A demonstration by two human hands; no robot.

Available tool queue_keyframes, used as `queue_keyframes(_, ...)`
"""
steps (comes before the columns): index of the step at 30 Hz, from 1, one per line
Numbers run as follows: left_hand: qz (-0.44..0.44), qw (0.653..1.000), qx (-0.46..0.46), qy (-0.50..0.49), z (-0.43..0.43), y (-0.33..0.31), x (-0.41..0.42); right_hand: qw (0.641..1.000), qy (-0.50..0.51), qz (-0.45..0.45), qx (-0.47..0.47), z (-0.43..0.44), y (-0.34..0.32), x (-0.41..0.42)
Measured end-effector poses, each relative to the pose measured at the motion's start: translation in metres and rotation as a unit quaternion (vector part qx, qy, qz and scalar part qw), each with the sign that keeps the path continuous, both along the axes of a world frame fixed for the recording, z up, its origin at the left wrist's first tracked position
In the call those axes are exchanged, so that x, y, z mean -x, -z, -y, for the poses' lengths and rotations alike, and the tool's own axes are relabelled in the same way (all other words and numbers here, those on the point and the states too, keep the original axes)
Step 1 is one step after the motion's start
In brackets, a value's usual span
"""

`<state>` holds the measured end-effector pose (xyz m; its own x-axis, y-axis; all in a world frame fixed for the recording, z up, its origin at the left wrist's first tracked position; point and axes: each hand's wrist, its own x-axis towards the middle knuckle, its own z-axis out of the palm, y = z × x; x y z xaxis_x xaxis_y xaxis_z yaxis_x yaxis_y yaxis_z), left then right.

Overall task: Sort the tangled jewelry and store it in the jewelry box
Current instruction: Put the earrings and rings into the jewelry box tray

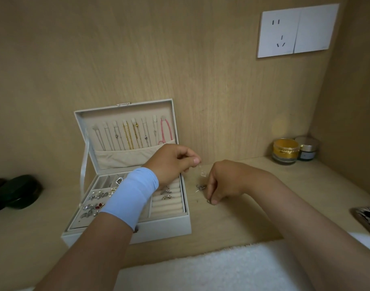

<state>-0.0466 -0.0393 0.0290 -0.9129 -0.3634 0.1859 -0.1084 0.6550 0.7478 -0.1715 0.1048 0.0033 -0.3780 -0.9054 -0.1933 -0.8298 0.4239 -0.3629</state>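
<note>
Silvery chain [202,173], seemingly hanging near-vertical, pinched above by left hand [175,159], below by right hand [224,182].

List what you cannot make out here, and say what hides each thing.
Head view: the pale piece in the left hand and the small piece in the right hand are too small and blurred to identify.
The jewelry box tray's middle is hidden by the left forearm and blue wristband.
The patterned object is cut off by the right edge.
</note>
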Motion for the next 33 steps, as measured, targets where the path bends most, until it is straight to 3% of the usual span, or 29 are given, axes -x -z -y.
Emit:
queue_keyframes(5,-0.007,0.999,-0.049,-0.001,0.000,-0.003,-0.009,0.998,-0.022,-0.052,-0.034,0.002,-0.003,-0.007)
queue_keyframes(10,0.011,0.992,-0.127,0.021,0.001,-0.008,-0.021,0.999,-0.018,-0.009,-0.048,0.001,-0.001,-0.011)
queue_keyframes(15,-0.010,0.990,-0.136,-0.032,0.015,-0.017,-0.045,0.988,0.030,0.104,0.107,0.007,-0.017,-0.016)
queue_keyframes(19,-0.021,0.988,-0.134,-0.069,0.040,-0.028,-0.070,0.940,0.052,0.251,0.224,0.020,-0.036,-0.043)
queue_keyframes(21,-0.022,0.986,-0.137,-0.090,0.056,-0.033,-0.087,0.927,0.049,0.276,0.249,0.037,-0.045,-0.059)
queue_keyframes(29,0.061,0.975,0.091,-0.195,0.114,-0.022,-0.138,0.942,0.029,0.243,0.230,0.123,-0.067,-0.110)
queue_keyframes(33,0.095,0.961,0.152,-0.212,0.124,-0.014,-0.145,0.959,0.025,0.209,0.190,0.156,-0.067,-0.127)
